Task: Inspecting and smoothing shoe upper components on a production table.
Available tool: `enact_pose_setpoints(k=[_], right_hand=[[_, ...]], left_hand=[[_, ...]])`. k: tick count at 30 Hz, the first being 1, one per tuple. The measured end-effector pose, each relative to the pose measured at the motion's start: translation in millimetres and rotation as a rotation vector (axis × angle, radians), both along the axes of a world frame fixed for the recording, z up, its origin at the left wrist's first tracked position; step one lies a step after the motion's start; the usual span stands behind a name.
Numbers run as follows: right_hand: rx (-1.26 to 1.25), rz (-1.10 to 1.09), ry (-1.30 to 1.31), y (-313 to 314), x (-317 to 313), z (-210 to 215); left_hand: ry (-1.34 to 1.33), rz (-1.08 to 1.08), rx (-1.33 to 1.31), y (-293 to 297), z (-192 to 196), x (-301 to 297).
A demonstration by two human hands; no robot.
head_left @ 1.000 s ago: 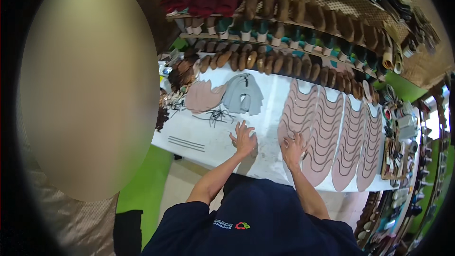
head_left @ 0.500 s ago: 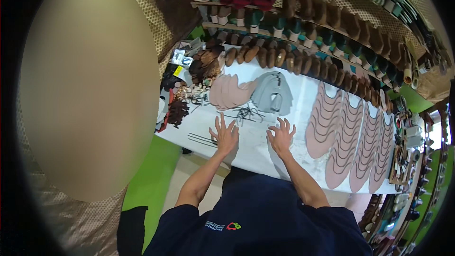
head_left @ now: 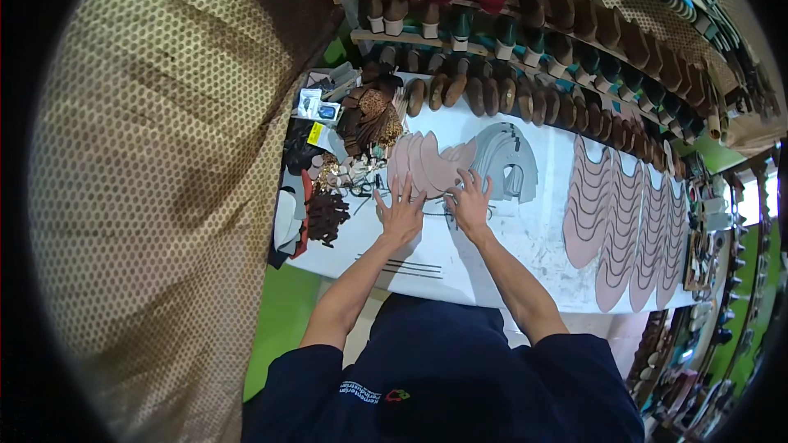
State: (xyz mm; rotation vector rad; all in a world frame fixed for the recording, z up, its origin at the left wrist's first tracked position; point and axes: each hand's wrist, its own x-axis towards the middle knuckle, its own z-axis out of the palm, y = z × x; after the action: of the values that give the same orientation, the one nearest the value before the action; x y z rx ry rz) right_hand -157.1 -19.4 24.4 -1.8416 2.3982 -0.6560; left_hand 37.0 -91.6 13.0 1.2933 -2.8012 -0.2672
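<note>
My left hand (head_left: pixel 400 217) is over the white table (head_left: pixel 525 254), its fingers spread toward the lower edge of a fanned stack of pink cut pieces (head_left: pixel 427 166). Just to its right is my right hand (head_left: pixel 469 207), fingers bent but apart, over a small heap of thin dark strips (head_left: pixel 442 210) that it partly hides. Whether its fingertips touch the strips or the pink pieces I cannot tell. Beyond my right hand is a stack of grey arched pieces (head_left: pixel 505 156). Several straight dark strips (head_left: pixel 410 267) lie side by side near the front edge.
Columns of overlapping pink pieces with dark edges (head_left: pixel 614 230) cover the table's right side. Brown shoe forms (head_left: pixel 509 98) line the back, below shelves of footwear (head_left: pixel 460 33). Small dark brown pieces (head_left: pixel 328 217) and mixed scraps (head_left: pixel 361 127) crowd the left end, beside a patterned curtain (head_left: pixel 164 197).
Both hands have moved forward to the dark strips and pink stack, and are closer together. The view has shifted, so the table's contents sit differently in the picture.
</note>
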Motion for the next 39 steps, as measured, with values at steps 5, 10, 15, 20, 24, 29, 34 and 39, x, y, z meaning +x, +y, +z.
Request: enact_pose_setpoints(k=[5,10,15,20,24,29,34,39], right_hand=[[0.069,0.034,0.021,-22.2,4.5,-3.2],[0.101,0.075,0.084,-39.1,-0.8,-5.8],[0.077,0.152,0.154,-52.7,-10.1,-14.9],[-0.021,0.160,0.253,-89.9,-38.4,1.4],[0.011,0.209,0.399,-133.4,-67.1,33.9],[-0.033,0.187,0.548,-178.1,-101.4,74.9],[-0.062,0.182,0.593,-197.8,-126.4,121.7],[-0.209,0.135,0.568,-182.4,-146.3,165.1]], left_hand=[[0.026,-0.037,0.116,-18.5,-2.2,-4.4],[-0.003,-0.073,0.160,-31.3,-4.0,-7.5],[0.002,-0.080,0.188,-36.8,-5.5,-11.0],[0.059,-0.076,0.189,-38.3,-7.5,-10.5],[0.122,-0.070,0.158,-41.3,-12.2,-11.3],[0.122,-0.085,0.166,-41.4,-13.0,-13.1],[0.125,-0.097,0.155,-41.2,-13.4,-12.1],[0.139,-0.138,0.167,-42.3,-13.6,-15.4]])
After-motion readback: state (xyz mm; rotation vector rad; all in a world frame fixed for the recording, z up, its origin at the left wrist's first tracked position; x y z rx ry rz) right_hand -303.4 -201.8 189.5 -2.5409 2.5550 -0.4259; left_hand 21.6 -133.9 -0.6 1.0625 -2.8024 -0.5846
